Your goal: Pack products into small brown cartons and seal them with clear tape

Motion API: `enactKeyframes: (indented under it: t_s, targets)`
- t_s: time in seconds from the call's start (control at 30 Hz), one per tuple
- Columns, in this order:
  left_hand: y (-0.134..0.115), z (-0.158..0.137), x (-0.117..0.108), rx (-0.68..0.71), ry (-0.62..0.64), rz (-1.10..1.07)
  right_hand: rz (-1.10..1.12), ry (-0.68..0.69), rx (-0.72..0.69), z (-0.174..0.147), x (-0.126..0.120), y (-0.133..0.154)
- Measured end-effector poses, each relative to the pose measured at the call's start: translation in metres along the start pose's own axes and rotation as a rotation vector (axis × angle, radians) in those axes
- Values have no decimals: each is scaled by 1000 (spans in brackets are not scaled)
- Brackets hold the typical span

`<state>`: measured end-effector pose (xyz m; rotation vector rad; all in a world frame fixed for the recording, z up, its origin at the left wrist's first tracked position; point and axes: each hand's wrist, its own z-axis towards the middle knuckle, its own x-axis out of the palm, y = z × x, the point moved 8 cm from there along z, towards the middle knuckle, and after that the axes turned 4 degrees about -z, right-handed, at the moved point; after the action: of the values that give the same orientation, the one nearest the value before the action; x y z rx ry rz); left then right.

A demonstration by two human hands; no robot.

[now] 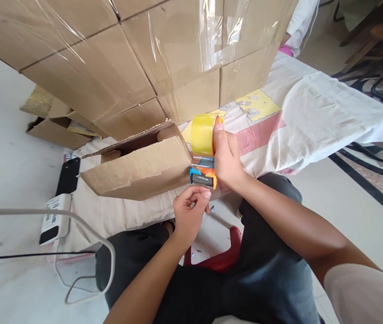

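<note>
My right hand (227, 157) is wrapped round the handle side of a tape dispenser (204, 173) with blue and orange parts. A thick roll of yellow tape (203, 133) sits in it, and a clear strip runs down to the cutter end. Just below that end, my left hand (191, 207) is closed with thumb and fingertips pinched; whatever may be between them is too small to make out. An open cardboard box (144, 168) lies to the left of the dispenser, its slot-like opening facing up and away from me.
A wall of taped cardboard cartons (181, 58) stands at the back of the cloth-covered table (333, 103). On the left are a small open carton (58, 130), a black phone-like object (68, 175), a white power strip (55, 218) and a looping cable (110, 256). A red stool (233, 247) is below.
</note>
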<state>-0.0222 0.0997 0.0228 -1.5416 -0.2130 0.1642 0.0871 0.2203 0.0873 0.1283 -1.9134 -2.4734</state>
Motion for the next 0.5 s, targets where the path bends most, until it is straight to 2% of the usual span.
enactKeyframes:
  t_s: [0.07,0.17,0.5]
  targets:
    - [4,-2,0,-101,-19,-63,-32,-6,-40,0,-1,5]
    - [8,-5,0,-181,-19,-126,-49,-19,-58,0,-2,8]
    - [16,-13,-3,-294,-55,-249,-23,-15,-2,-1,-1,-5]
